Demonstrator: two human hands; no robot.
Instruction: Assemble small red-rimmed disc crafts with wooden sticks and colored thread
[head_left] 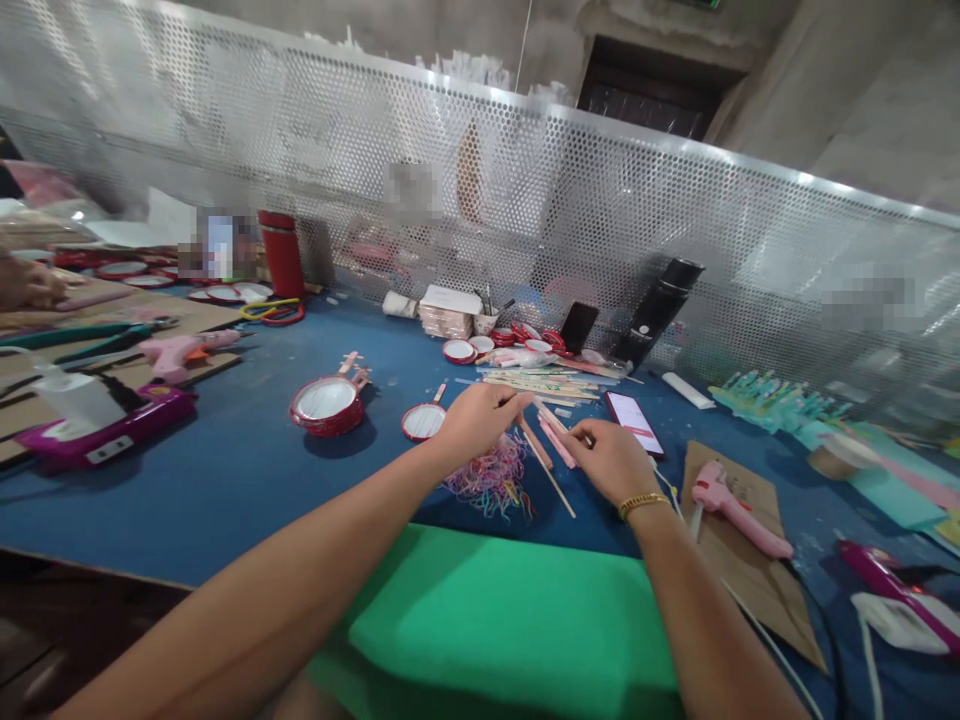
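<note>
My left hand (487, 418) is closed, its fingertips pinching at the far end of a flat pale wooden stick (552, 417). The near end of that stick is in my right hand (609, 462), whose thumb and fingers are closed on it. Pink sticks (559, 446) and a thin wooden rod (553, 478) lie on the table just below. Under my left hand spreads a tangle of multicoloured thread (491, 478). A small red-rimmed white disc with a stick handle (424, 421) lies left of it, partly behind my left wrist.
A stack of red-rimmed discs (326, 405) stands to the left. Behind my hands lie loose sticks (544, 378), and a phone (634, 424) is beside them. At right, a pink glue gun (739, 510) rests on cardboard (780, 590). A co-worker's hand (34, 283) shows far left.
</note>
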